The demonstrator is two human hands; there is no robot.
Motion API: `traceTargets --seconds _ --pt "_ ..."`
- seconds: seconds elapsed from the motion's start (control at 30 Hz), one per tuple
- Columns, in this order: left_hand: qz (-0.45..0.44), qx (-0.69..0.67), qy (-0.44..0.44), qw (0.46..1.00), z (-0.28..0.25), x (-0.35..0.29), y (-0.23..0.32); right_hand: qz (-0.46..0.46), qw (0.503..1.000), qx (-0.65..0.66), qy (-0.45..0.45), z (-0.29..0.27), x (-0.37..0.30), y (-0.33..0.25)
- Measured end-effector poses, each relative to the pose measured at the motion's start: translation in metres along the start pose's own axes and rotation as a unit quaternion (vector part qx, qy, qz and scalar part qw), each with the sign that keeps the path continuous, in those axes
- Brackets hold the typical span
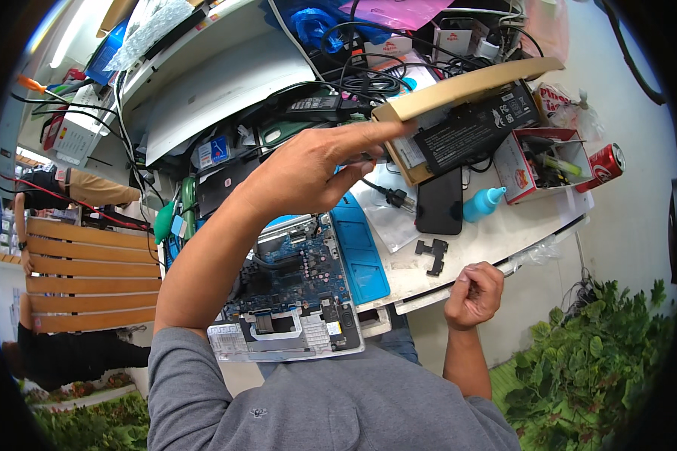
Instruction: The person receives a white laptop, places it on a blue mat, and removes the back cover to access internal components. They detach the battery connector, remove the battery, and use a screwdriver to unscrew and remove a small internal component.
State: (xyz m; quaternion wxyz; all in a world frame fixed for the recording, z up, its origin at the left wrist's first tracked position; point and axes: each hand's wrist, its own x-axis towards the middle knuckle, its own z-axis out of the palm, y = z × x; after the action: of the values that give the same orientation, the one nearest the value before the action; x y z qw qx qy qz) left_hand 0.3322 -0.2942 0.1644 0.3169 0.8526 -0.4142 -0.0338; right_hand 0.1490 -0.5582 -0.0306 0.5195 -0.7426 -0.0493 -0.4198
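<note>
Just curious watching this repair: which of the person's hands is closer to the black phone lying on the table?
Left. The left hand is raised with its fingertips just up-left of the black phone; the right hand, a closed fist, sits lower, past the table edge.

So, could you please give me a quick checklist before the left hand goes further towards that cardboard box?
1. Left hand empty, fingers straight: ok.
2. Fingertips at the cardboard box edge; actual contact: cannot tell.
3. Box resting steadily: not ok, it sits tilted over the black battery pack.
4. Right hand clear of the bench edge: ok; whether its fist holds anything: cannot tell.
5. Opened laptop uncovered, board exposed under the reaching arm: not ok.
6. Blue bottle close beside the phone: not ok.
</note>
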Motion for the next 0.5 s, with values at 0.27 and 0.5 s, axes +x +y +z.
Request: traceTargets --seconds 0.27,0.5 --pt "-0.019 0.006 0.131 0.991 0.023 0.03 0.002 -0.022 0.999 -0.04 0.02 0.0 0.006 0.0" --pt "-0.042 0.187 0.094 0.977 0.055 0.066 0.003 -0.032 0.999 -0.02 0.024 0.002 0.008 0.001"
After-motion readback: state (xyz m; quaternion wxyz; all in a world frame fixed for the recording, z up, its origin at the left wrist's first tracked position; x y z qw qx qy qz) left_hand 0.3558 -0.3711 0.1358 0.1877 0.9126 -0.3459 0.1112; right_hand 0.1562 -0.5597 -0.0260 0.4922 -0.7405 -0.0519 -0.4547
